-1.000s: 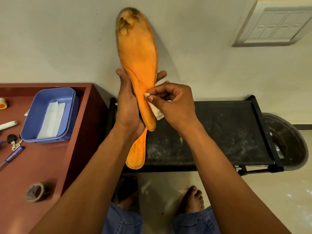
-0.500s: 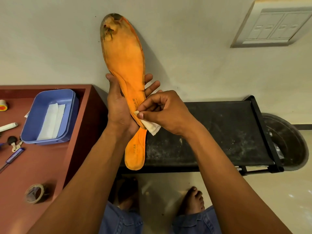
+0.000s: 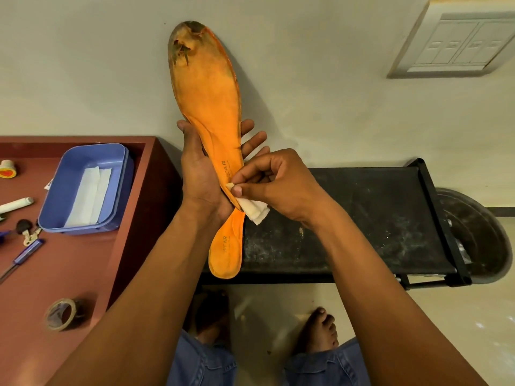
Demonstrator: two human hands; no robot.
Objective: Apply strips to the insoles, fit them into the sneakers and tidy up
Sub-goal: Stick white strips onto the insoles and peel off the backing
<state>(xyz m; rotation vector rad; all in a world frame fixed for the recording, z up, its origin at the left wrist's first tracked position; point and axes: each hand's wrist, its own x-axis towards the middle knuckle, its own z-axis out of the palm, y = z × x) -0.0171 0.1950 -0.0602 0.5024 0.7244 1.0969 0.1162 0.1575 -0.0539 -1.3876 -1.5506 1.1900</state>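
Note:
My left hand (image 3: 200, 174) grips two orange insoles at their middle. The upper insole (image 3: 206, 96) points up against the wall, its toe end worn and dark. The lower insole (image 3: 226, 246) hangs heel down below my palm. My right hand (image 3: 276, 182) pinches a folded white strip (image 3: 255, 210) against the upper insole's right edge near the heel. More white strips (image 3: 89, 196) lie in the blue tub (image 3: 117, 218) on the table at left. No sneakers are in view.
The reddish table (image 3: 69, 274) holds a roll of tape (image 3: 61, 313), keys (image 3: 28, 232), a blue screwdriver (image 3: 22, 257), a white tube (image 3: 15, 204) and a small tape roll (image 3: 7, 168). A black metal rack (image 3: 362, 218) stands ahead, a dark basin (image 3: 473, 235) beside it. A switch panel (image 3: 457, 40) is on the wall.
The insoles have tilted and shifted left. My right hand has slid the white strip down the upper insole's edge toward the heel.

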